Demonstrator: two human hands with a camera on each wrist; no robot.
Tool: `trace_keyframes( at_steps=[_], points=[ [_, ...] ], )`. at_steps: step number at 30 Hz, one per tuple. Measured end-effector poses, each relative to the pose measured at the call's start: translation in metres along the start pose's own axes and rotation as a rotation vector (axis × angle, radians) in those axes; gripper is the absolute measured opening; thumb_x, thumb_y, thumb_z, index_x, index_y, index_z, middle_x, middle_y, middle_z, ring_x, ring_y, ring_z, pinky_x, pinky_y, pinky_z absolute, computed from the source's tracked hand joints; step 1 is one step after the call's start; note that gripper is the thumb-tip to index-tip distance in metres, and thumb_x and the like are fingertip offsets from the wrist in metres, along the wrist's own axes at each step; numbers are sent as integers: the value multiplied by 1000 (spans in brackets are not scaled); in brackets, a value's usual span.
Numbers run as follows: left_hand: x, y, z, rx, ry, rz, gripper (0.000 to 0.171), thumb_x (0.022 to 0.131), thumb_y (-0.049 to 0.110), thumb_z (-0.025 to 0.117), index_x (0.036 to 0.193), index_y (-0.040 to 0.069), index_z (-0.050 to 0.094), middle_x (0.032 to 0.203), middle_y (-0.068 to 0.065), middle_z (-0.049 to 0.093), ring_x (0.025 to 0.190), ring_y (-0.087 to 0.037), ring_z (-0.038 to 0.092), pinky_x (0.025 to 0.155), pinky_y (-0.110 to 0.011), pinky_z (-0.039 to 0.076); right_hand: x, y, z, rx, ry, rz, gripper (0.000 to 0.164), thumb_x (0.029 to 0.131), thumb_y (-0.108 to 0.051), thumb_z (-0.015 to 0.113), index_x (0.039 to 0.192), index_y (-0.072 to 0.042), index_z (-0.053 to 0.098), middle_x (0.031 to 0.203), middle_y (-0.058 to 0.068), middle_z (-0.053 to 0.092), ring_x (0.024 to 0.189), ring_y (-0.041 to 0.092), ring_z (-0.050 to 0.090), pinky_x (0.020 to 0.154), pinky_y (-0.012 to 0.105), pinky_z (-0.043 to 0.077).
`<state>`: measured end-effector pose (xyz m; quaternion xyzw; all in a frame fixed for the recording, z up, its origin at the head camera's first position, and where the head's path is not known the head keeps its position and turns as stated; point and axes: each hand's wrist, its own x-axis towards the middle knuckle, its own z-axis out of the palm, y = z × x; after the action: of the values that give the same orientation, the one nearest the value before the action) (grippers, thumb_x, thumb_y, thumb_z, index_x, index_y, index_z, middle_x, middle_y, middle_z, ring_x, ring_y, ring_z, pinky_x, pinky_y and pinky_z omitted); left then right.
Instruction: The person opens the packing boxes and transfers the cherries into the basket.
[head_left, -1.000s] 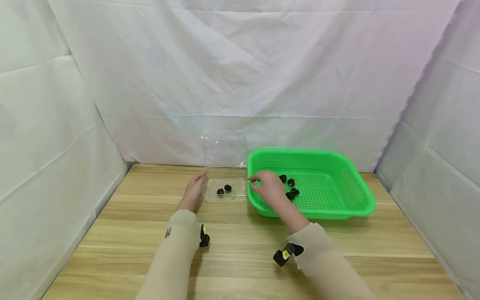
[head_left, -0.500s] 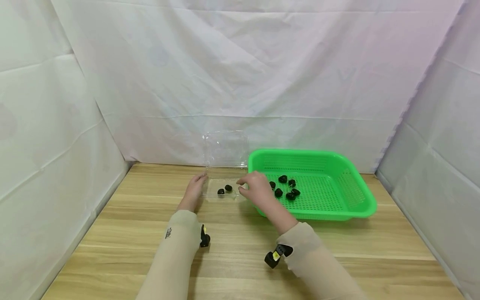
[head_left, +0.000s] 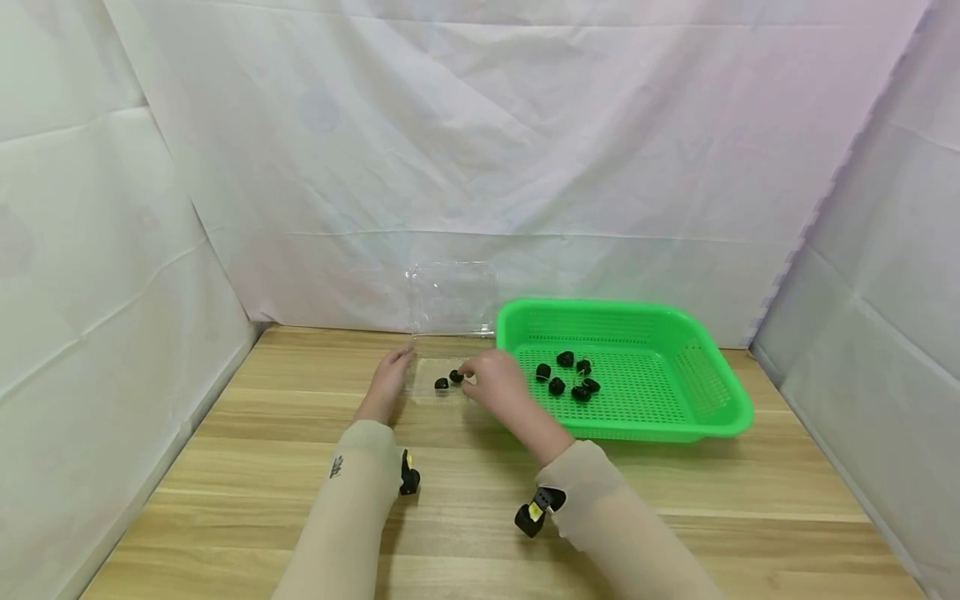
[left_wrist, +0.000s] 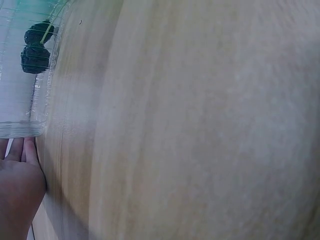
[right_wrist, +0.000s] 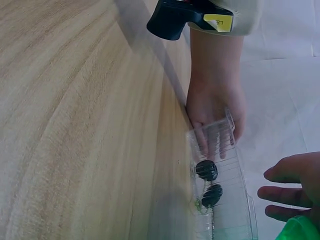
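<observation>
A clear plastic clamshell box (head_left: 423, 396) stands on the table with its lid (head_left: 452, 292) raised. Two dark, cherry-like fruits (head_left: 441, 383) lie in it, and a green stem shows on one fruit (left_wrist: 36, 59) in the left wrist view. At the box's left end, my left hand (head_left: 387, 379) touches the plastic with extended fingers (right_wrist: 201, 142). My right hand (head_left: 497, 383) is over the box's right part, its fingertips close to the right-hand fruit (head_left: 455, 376). In the right wrist view thumb and fingers (right_wrist: 285, 196) are parted with nothing between them.
A green perforated basket (head_left: 675, 408) stands right of the box, close against it. Several more dark fruits (head_left: 557, 386) with stems lie in its left half. White cloth (head_left: 600, 167) hangs behind and on both sides of the wooden table (head_left: 465, 517).
My right hand has moved left from the basket's left rim to over the box, uncovering more fruits in the basket. My left hand stays at the box's left end.
</observation>
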<state>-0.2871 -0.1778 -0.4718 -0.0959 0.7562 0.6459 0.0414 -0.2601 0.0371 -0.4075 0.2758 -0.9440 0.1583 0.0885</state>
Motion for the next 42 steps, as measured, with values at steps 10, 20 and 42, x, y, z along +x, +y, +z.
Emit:
trace_keyframes(
  at_steps=[10,20,42],
  points=[
    [-1,-3,0,3,-6,1,50,104,34,41,148,9,39,152,-12,35,139,-32,30,115,-51,21,9,-2,8,-73,-58,10,17,84,-17,74,99,-12,77,91,-1,73,85,19,65,82,36,51],
    [-1,-2,1,10,6,9,50,104,34,41,147,8,39,151,-13,36,138,-33,32,115,-50,22,17,-4,10,-173,-136,1,13,85,-23,73,94,-15,77,88,-5,72,79,16,65,75,33,52],
    [-1,-3,0,5,-3,-6,50,104,35,41,147,10,39,151,-11,36,138,-32,31,115,-50,22,45,-11,12,-211,-421,109,27,90,-27,67,66,-18,60,64,-5,55,57,14,47,48,32,43]
  ],
)
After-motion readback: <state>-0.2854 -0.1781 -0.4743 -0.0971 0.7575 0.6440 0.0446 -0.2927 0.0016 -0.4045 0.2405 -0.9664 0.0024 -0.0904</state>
